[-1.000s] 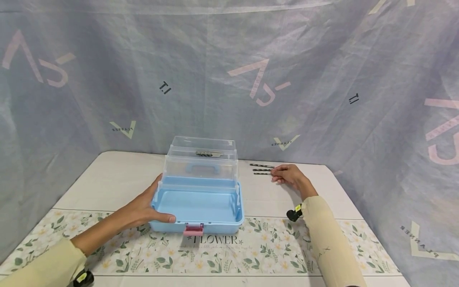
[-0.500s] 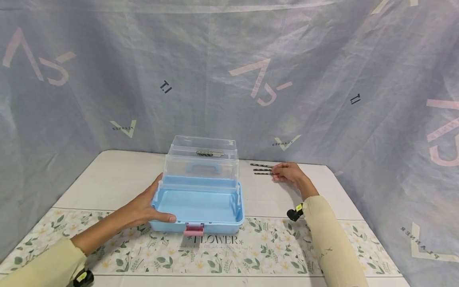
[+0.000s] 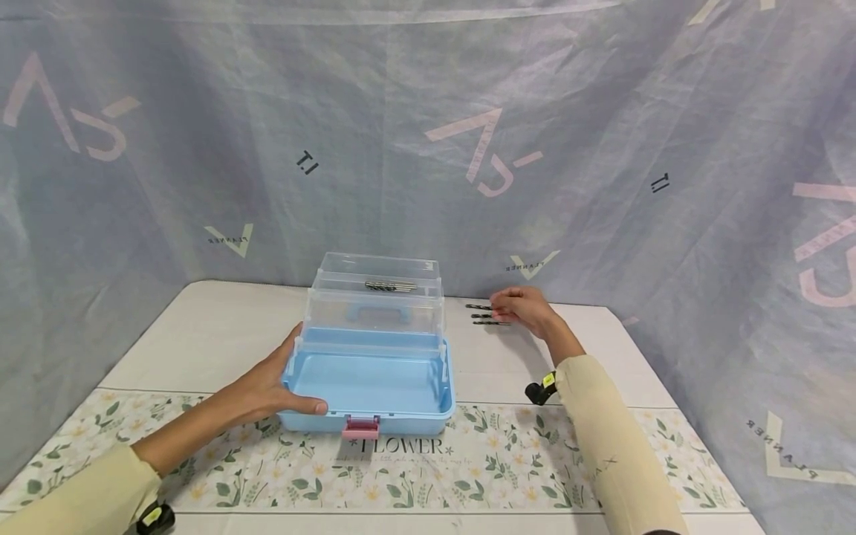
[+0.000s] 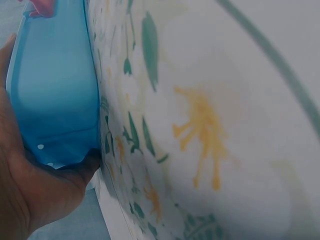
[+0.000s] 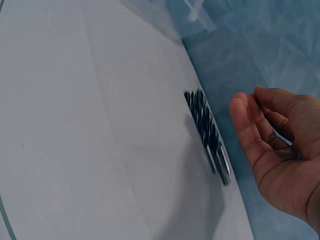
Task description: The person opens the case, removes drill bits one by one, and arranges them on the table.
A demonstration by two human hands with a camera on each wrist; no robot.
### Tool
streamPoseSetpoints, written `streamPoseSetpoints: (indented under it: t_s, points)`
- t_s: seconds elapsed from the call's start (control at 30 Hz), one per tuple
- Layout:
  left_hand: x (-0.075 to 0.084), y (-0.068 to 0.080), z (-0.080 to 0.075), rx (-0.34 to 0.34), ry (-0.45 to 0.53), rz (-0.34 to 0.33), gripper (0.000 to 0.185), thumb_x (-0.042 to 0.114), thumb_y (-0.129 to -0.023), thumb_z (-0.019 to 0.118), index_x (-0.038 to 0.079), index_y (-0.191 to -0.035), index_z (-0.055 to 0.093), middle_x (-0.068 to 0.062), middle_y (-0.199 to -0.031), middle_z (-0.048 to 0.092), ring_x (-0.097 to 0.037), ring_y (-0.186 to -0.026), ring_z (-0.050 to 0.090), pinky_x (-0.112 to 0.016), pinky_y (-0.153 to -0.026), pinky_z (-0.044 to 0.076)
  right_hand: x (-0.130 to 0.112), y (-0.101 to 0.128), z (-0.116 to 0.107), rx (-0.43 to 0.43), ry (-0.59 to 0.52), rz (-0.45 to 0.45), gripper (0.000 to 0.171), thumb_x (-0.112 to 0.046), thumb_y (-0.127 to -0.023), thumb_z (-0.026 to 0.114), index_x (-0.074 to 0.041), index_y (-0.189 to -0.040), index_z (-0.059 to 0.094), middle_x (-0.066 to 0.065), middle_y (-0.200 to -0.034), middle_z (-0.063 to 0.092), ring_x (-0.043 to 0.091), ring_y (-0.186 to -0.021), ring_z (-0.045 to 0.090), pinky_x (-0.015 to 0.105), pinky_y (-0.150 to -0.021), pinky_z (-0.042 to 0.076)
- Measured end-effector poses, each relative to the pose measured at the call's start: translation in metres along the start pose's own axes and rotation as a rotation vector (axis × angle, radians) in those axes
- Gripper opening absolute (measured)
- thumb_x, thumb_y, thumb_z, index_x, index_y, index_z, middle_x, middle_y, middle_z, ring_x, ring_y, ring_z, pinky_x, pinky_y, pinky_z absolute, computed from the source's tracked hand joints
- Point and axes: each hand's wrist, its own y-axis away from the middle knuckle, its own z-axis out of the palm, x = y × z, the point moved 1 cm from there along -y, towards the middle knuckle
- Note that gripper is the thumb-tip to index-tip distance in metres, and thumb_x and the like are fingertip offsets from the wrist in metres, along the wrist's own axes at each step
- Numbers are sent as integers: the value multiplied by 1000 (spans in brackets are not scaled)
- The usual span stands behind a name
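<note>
1. hovering right hand (image 3: 524, 307) over the near ends of three drill bits (image 3: 483, 315) on the worktop (image 3: 200, 334). fingers loosely curled, nothing in the grip; the right wrist view shows a gap between fingertips (image 5: 240, 112) and bits (image 5: 207, 130).
2. left hand (image 3: 270, 383) grips the left front corner of the blue toolbox (image 3: 371, 390): thumb on the front rim, palm against the side wall (image 4: 55, 100).
3. toolbox is open, clear tiered tray (image 3: 374, 297) raised at the back, pink latch (image 3: 361, 427) hanging at the front. bottom compartment looks bare from the head view.
4. progress, as i judge it: a few bits (image 3: 391, 285) already lie in the top clear tray; three are still out, just right of the box. roughly halfway.
5. hard to tell: exact count of bits in the tray, since clear plastic and glare blur them. the right hand covers the near ends of the loose bits in the head view. the left wrist view is mostly floral cloth (image 4: 200, 130), fingers out of frame.
</note>
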Motion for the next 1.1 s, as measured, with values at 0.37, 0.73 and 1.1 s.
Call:
streamPoseSetpoints:
  t_s: [0.37,0.73,1.1]
  points:
    - [0,-1,1,9,-2,-4,161,53,-78,103,19,-182,-14,-34,-187,2,-69,-166,19,-88,-116,41,-30,-8,36,-75,26,-113,43,-9,-115,66,19,-146,60,8,-109,80,14,-94,79,37,-99,69]
    - [-3,-1,2,11,-4,6,161,55,-78,102,20,-182,-15,-34,-187,3,-68,-166,20,-87,-116,42,-63,-12,78,-96,-42,-209,32,-9,-113,69,13,-136,69,4,-105,77,15,-91,76,31,-89,69]
    - [-2,-1,1,6,24,23,160,51,-78,103,21,-182,-15,-34,-187,4,-68,-167,20,-87,-116,42,-86,-14,99,-67,-5,-268,28,-16,-110,76,3,-130,78,13,-108,76,16,-80,70,32,-72,60]
